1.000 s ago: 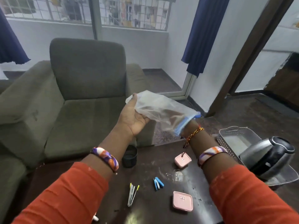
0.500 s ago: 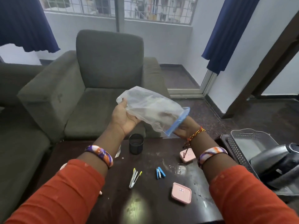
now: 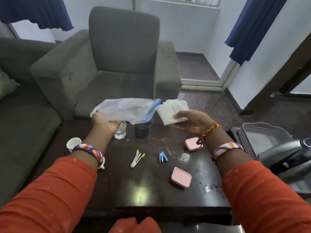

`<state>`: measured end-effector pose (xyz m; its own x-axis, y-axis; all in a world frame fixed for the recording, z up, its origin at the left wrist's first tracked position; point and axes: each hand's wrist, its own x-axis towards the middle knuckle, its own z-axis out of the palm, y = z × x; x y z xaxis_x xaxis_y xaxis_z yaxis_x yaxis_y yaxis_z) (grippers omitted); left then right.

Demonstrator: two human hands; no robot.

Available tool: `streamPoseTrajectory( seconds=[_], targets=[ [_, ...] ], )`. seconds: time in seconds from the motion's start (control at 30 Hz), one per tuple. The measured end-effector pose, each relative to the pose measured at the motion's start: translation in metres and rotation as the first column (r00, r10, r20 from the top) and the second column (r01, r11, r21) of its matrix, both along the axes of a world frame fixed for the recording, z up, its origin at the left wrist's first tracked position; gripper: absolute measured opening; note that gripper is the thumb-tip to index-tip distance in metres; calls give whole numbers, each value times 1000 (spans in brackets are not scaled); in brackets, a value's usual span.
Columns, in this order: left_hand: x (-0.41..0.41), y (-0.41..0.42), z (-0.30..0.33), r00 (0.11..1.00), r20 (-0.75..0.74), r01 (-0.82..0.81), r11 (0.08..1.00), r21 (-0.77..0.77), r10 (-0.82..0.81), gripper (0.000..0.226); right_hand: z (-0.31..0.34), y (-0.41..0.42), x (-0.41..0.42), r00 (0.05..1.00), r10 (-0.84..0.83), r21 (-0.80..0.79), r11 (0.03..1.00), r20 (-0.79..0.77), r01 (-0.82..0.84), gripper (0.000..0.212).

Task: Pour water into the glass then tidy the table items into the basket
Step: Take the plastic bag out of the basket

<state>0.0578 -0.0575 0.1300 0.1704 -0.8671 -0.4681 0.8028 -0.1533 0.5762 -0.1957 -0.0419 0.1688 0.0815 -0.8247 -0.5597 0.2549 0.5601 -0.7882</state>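
My left hand (image 3: 106,121) holds a clear zip bag (image 3: 127,109) with a blue seal, raised above the dark table (image 3: 148,187). My right hand (image 3: 193,122) grips a folded white cloth (image 3: 171,111) just right of the bag's mouth. Below the bag stand a glass of water (image 3: 120,131) and a small black cup (image 3: 141,130). On the table lie two pink boxes (image 3: 181,177) (image 3: 191,144), blue clips (image 3: 162,157) and yellow-tipped clips (image 3: 137,159). A grey basket (image 3: 262,132) sits at the right with a steel kettle (image 3: 289,155) in front of it.
A white mug (image 3: 73,144) stands at the table's left edge. A grey armchair (image 3: 117,64) is beyond the table and a sofa (image 3: 21,125) to the left. Water drops (image 3: 182,155) wet the table near the clips.
My right hand has drawn the white cloth out of the zip bag and moved right. Both hands dropped lower, and the view tilted down toward the table.
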Motion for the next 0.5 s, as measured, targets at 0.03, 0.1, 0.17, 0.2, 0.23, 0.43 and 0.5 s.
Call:
streamPoseTrajectory(
  seconds=[0.03, 0.1, 0.17, 0.2, 0.23, 0.43, 0.5],
  targets=[
    [-1, 7, -5, 1000, 3, -2, 1000, 30, 2, 42, -3, 4, -3, 1000, -11, 28, 1000, 1, 11, 35],
    [-7, 22, -12, 1000, 25, -8, 995, 103, 6, 38, -12, 11, -10, 1000, -28, 62, 998, 10, 27, 27],
    [-11, 34, -20, 1000, 30, 2, 986, 165, -7, 37, -19, 17, -15, 996, -63, 82, 995, 58, 58, 25],
    [-12, 37, -25, 1000, 27, 9, 982, 189, -15, 36, -22, 19, -17, 993, -82, 78, 994, 82, 76, 27],
    [-13, 39, -29, 999, 22, 19, 978, 206, -24, 35, -26, 19, -19, 989, -98, 62, 994, 108, 92, 32],
    [-18, 47, -44, 977, 210, -19, 955, 296, -46, 27, -38, 18, -19, 983, -97, 43, 995, 157, 92, 40],
    [-15, 47, -56, 940, 331, -22, 954, 298, -82, 34, -41, 17, -15, 984, -73, 75, 995, 164, 62, 22]
  ],
)
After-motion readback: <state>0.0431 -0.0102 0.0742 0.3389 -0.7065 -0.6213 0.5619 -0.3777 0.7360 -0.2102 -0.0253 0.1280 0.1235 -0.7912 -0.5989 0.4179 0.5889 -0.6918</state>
